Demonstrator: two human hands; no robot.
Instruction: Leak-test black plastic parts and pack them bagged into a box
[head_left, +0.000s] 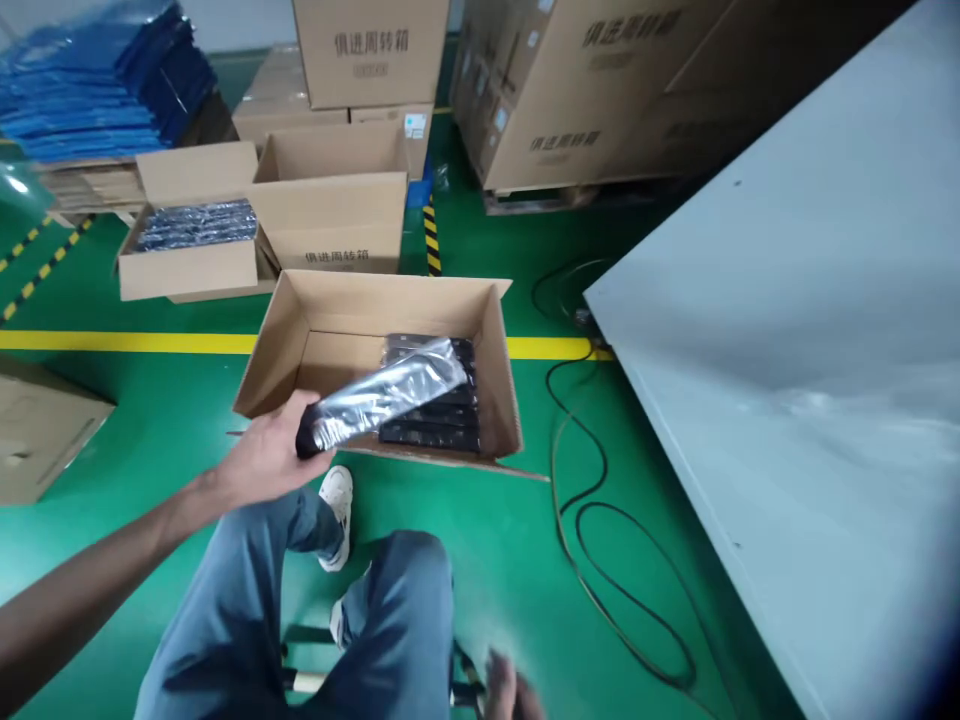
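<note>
My left hand [274, 450] is closed on one end of a long, dark bar-shaped part wrapped in shiny plastic film [390, 395]. That part hangs at a slant over an open cardboard box [352, 305] on the floor before my knees. Inside the box, on its right side, lies a row of similar black wrapped parts [431, 438], partly hidden by the held one. Low in the picture, my right hand [510, 692] is blurred and cut off by the frame, near my right knee. I see no object in it, and its finger position is unclear.
A grey-white panel or table top [787, 330] fills the right side. Loose cables [592, 590] curl on the green floor. Behind stand a box of wrapped parts [195, 225], a taller carton [330, 215], stacked cartons [585, 90] and blue sheets [97, 90]. Another carton [45, 430] is at left.
</note>
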